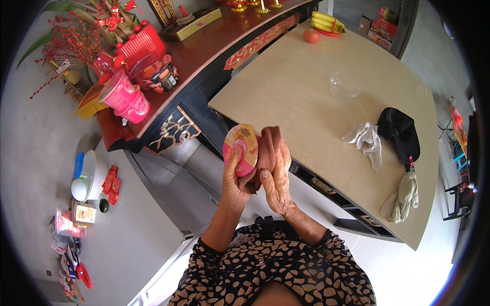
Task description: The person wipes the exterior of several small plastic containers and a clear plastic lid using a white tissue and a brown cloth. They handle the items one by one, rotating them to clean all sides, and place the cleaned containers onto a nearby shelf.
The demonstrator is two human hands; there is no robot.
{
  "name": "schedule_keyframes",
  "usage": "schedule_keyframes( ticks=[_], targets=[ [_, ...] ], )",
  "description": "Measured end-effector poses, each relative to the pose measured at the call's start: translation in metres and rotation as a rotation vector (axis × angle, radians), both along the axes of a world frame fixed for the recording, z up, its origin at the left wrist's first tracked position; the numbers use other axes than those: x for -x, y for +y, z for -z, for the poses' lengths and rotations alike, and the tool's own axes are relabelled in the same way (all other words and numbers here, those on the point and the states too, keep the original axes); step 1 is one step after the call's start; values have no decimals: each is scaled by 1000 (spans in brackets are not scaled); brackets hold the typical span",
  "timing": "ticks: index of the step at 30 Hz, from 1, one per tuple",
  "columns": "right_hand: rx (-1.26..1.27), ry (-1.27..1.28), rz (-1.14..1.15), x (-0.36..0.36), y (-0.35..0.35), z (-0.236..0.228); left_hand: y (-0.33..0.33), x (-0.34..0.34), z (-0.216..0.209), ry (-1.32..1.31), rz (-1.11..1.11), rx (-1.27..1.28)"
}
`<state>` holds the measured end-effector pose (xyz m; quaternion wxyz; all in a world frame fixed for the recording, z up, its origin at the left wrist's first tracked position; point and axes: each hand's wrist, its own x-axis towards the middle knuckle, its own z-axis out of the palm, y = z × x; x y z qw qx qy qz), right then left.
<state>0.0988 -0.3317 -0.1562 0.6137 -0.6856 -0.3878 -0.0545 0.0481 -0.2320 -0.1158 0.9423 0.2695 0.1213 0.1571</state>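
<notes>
In front of my body, my left hand (234, 176) grips a round pink-and-gold container or lid (241, 148), its patterned face turned up and the thumb lying across it. Whether it has depth behind that face is hidden. A ribbed brown cloth (268, 153) is bunched against its right side. My right hand (278, 181) closes round the cloth from the right and presses it to the round piece. Both hands are held up in the air, between the dark cabinet and the beige table.
Bananas (326, 23), a red fruit (311, 35), a clear plastic bowl (344, 86), a white cloth (366, 143), a black cap (400, 132) and gloves (403, 199) lie on the beige table (286, 92). Pink tubs (125, 97) stand on the red-topped cabinet (204, 48). Left is a grey counter (132, 219).
</notes>
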Motion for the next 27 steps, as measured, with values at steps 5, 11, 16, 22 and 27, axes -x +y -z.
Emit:
schedule_keyframes(
  ticks=[5,11,16,22,27],
  targets=[
    [-101,376,-107,-14,-13,-10,1,1,10,60,47,-7],
    [-205,791,-415,-50,-21,-28,14,7,20,-65,193,-199],
    [-95,-79,-484,-87,-14,-22,23,11,27,28,215,-328],
    [-106,-305,-650,-102,3,-14,19,8,12,204,199,-601],
    [115,523,-741,-85,-18,-38,27,4,17,249,172,-656]
  ],
)
